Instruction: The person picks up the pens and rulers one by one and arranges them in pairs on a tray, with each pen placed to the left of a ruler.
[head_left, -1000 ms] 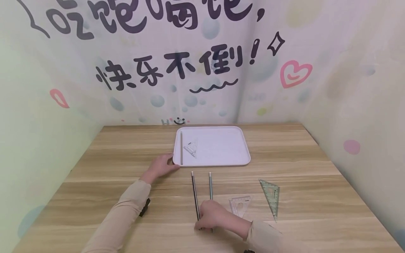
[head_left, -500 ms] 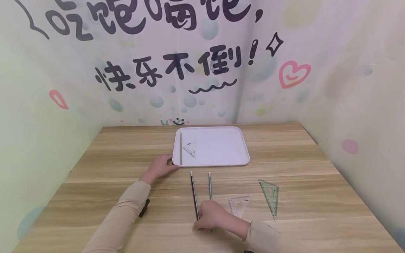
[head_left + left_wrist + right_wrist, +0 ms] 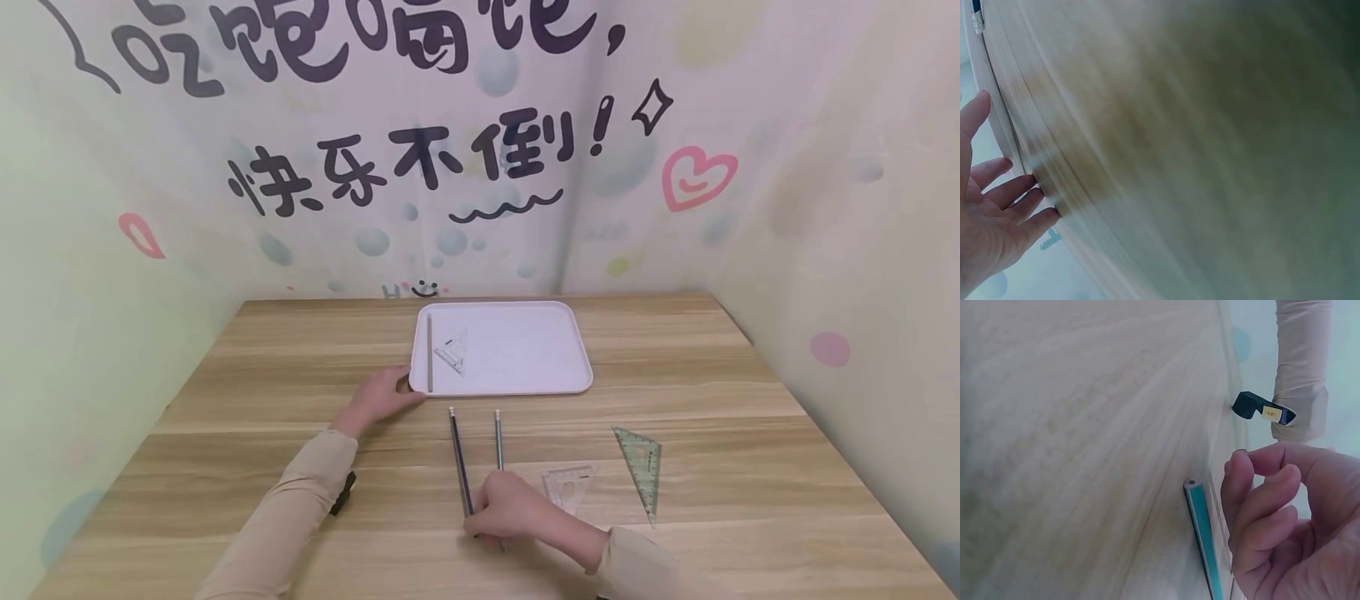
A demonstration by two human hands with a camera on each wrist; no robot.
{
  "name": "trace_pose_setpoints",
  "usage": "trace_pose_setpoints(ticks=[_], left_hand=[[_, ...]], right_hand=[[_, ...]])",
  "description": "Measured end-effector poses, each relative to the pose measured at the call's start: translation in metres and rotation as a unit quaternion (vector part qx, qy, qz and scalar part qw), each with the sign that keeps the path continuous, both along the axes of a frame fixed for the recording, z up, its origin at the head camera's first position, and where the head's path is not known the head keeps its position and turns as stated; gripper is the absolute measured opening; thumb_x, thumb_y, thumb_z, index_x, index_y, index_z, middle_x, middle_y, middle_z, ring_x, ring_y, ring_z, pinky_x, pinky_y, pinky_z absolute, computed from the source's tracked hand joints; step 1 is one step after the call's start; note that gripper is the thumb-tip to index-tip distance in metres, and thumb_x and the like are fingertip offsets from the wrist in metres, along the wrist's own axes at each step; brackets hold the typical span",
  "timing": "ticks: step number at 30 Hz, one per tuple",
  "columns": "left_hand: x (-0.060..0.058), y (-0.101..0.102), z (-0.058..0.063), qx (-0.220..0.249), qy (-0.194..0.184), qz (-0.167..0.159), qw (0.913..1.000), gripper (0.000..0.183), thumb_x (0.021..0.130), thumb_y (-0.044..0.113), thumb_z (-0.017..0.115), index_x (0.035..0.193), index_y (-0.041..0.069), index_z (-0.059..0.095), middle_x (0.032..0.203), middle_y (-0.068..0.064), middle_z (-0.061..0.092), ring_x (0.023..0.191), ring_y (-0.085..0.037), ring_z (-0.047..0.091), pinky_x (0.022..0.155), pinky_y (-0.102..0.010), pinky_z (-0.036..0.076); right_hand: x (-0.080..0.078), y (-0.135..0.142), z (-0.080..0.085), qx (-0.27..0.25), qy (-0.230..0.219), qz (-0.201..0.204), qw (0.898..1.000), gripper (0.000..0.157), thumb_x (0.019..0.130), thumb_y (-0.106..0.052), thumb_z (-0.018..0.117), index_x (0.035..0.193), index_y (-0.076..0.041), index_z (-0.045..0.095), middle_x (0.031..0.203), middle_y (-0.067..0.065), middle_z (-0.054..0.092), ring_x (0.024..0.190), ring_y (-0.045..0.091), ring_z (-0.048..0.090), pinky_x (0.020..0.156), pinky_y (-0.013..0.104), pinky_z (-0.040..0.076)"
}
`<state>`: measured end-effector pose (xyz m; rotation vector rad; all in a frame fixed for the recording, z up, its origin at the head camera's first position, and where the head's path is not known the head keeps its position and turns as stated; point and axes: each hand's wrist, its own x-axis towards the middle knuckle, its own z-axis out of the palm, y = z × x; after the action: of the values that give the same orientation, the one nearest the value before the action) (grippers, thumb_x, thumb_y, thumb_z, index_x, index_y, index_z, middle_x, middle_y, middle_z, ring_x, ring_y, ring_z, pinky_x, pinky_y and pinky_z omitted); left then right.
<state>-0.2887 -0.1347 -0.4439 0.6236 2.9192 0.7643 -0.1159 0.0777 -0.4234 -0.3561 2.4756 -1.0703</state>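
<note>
My left hand rests at the near left corner of a white tray, thumb by its front edge. In the left wrist view those fingers reach out nearly straight to the tray's edge. My right hand pinches a black pencil near its lower end, the eraser end pointing toward the tray. In the right wrist view that hand's fingers are curled and the black pencil is hidden. A teal pencil lies on the table, running beneath the right hand.
On the tray lie a brownish-grey pencil and a small clear set square. Another clear set square is on the table right of the right hand, and farther right a green set square. A patterned wall stands behind the table.
My right hand has shifted slightly up and right in the head view, and the black pencil's slant has changed a little with it. My left hand has stayed at the tray corner.
</note>
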Motion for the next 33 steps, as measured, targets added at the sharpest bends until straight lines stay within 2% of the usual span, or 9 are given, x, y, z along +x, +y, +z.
trace_pose_setpoints(ticks=[4, 8, 14, 22, 33], left_hand=[[0.0, 0.001, 0.001, -0.002, 0.001, 0.002, 1.0, 0.056, 0.082, 0.031, 0.066, 0.127, 0.001, 0.05, 0.126, -0.018, 0.052, 0.117, -0.034, 0.047, 0.1, -0.046, 0.037], [0.002, 0.002, 0.002, -0.001, 0.009, 0.003, 1.0, 0.054, 0.082, 0.03, 0.066, 0.125, 0.001, 0.052, 0.124, -0.018, 0.054, 0.115, -0.034, 0.049, 0.098, -0.045, 0.039], [0.002, 0.002, 0.002, -0.005, 0.014, 0.004, 0.9999, 0.054, 0.081, 0.031, 0.066, 0.124, 0.001, 0.053, 0.123, -0.018, 0.055, 0.114, -0.034, 0.05, 0.097, -0.045, 0.039], [0.0, 0.001, 0.001, -0.004, 0.013, 0.003, 0.9999, 0.055, 0.081, 0.031, 0.066, 0.125, 0.001, 0.052, 0.124, -0.018, 0.054, 0.116, -0.034, 0.048, 0.098, -0.045, 0.038], [0.0, 0.001, 0.0, -0.002, 0.016, -0.002, 0.9999, 0.054, 0.081, 0.032, 0.067, 0.123, 0.001, 0.053, 0.123, -0.018, 0.055, 0.114, -0.034, 0.049, 0.098, -0.045, 0.038]], right_hand=[[0.001, 0.003, 0.0, -0.033, -0.01, -0.002, 0.999, 0.023, 0.07, -0.01, 0.063, 0.048, -0.003, 0.06, 0.038, -0.002, 0.052, 0.031, 0.004, 0.045, 0.033, 0.016, 0.038], [0.001, 0.006, -0.002, -0.064, -0.03, -0.007, 0.997, 0.022, 0.072, -0.009, 0.062, 0.052, 0.0, 0.063, 0.042, 0.002, 0.056, 0.034, 0.006, 0.05, 0.036, 0.023, 0.048], [0.003, 0.01, -0.004, -0.095, -0.077, -0.028, 0.992, 0.019, 0.074, -0.011, 0.064, 0.058, 0.0, 0.065, 0.047, 0.005, 0.059, 0.037, 0.009, 0.054, 0.039, 0.026, 0.05], [0.003, 0.015, -0.008, -0.15, -0.153, -0.057, 0.975, 0.015, 0.075, -0.009, 0.064, 0.066, 0.003, 0.064, 0.049, 0.003, 0.058, 0.038, 0.008, 0.053, 0.039, 0.023, 0.05], [0.006, 0.021, -0.01, -0.173, -0.204, -0.063, 0.961, 0.015, 0.074, -0.011, 0.062, 0.071, 0.004, 0.066, 0.055, 0.005, 0.061, 0.042, 0.009, 0.056, 0.047, 0.028, 0.054]])
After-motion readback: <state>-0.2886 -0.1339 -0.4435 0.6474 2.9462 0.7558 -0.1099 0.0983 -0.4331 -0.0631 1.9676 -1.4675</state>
